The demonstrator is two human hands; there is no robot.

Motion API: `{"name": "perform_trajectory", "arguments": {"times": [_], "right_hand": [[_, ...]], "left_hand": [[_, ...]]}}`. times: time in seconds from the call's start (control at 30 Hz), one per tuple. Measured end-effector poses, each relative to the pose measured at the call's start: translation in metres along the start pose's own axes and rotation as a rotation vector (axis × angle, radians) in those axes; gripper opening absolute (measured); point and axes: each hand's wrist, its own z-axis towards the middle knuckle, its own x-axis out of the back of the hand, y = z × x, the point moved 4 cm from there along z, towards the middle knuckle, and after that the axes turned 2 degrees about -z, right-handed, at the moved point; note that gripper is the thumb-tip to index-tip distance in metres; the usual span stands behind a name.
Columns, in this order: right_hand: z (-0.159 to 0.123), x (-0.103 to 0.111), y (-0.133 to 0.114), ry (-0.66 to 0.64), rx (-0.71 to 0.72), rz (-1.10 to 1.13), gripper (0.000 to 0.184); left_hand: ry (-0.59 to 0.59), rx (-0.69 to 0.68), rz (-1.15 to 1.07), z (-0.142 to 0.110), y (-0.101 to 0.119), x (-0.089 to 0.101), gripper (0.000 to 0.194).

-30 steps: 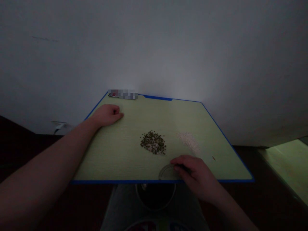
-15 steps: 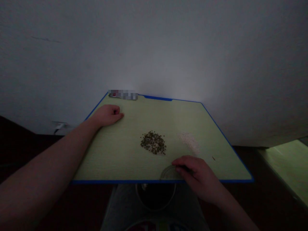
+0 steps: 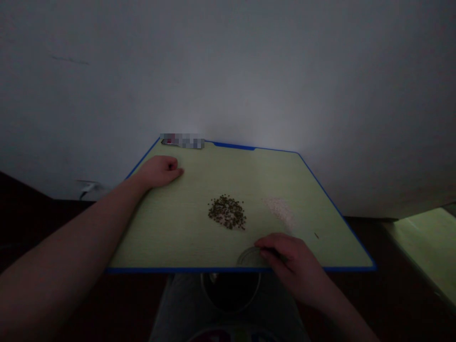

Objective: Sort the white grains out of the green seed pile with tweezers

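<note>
Below the bench's point(image 3: 213, 178) near edge stands a dark, round-mouthed pail point(image 3: 233, 290); just over that edge the right hand point(image 3: 283, 254) pinches the rim of a clear round dish point(image 3: 250, 258), its grip closed between thumb and fingertips. Handling it well seems to call for a light, steady pinch, the dish kept level and moved slowly, since one rim grip could let it tip. Farther in, right of centre, rice-like white grains point(image 3: 281, 213) lie well short of the right edge, so the knuckles should stay clear of them and of the mound of small green beans point(image 3: 228, 212), itself mixed with pale bits. By the left edge the left hand point(image 3: 158, 171) rests loosely curled, no object visible in it. Against a second ago, the right hand and dish sit slightly rightward and nearer the front edge; the beans and left hand look unchanged.
</note>
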Motion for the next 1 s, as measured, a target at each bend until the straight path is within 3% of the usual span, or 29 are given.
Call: {"name": "perform_trajectory", "arguments": {"times": [0.2, 0.3, 0.43, 0.6, 1.0], "right_hand": [[-0.002, 0.001, -0.005, 0.130, 0.068, -0.126, 0.019], [-0.005, -0.007, -0.016, 0.261, 0.206, -0.289, 0.023], [-0.007, -0.023, -0.027, 0.329, 0.364, -0.503, 0.029], [0.001, -0.020, -0.016, 0.343, 0.295, -0.561, 0.029], [0.000, 0.026, 0.013, 0.502, 0.078, -0.583, 0.021]], "left_hand": [[-0.013, 0.003, -0.014, 0.000, -0.001, -0.001, 0.032], [-0.012, 0.014, -0.013, 0.000, 0.000, 0.000, 0.031], [-0.006, 0.008, -0.012, 0.000, 0.001, 0.000, 0.032], [-0.010, -0.008, -0.017, 0.001, 0.001, -0.001, 0.033], [-0.015, 0.000, 0.000, 0.004, 0.001, -0.002, 0.034]]}}
